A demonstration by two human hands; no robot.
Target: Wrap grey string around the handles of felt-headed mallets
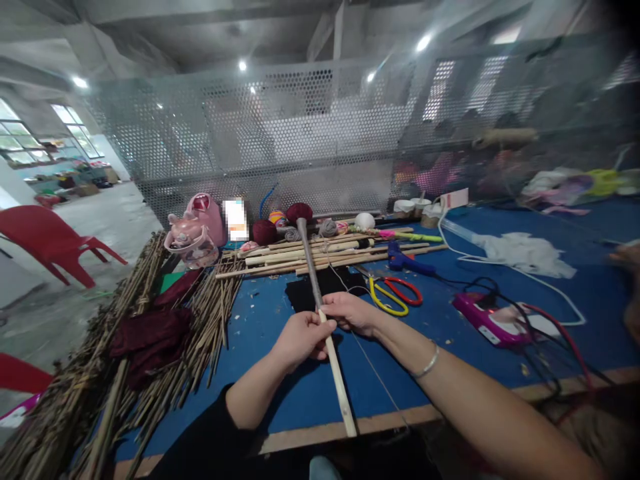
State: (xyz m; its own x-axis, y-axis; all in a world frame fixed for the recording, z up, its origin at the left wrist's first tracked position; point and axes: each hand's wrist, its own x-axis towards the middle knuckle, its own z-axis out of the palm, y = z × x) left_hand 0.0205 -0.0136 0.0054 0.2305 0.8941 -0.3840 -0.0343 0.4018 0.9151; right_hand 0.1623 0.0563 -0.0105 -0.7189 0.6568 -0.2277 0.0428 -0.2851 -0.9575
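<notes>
A pale wooden stick [340, 383] slants away from me over the blue table, its far part covered in a grey wrapping [311, 267]. My left hand [301, 339] pinches the stick just below the wrapping's lower end. Right beside it, my right hand [351, 312] has thumb and fingers closed round the stick where grey meets bare wood. A thin grey yarn [375, 373] runs from under the right hand to the table's front edge. At the stick's far end shows a dark red ball [299, 213]; whether it is attached I cannot tell.
Bundles of thin sticks [205, 333] and dark red cloth [150, 337] lie left. Beyond my hands are pale rods [280, 257], black cloth [300, 293], scissors [390, 297] and a blue glue gun [407, 260]. A purple power strip [483, 320] with cables sits right.
</notes>
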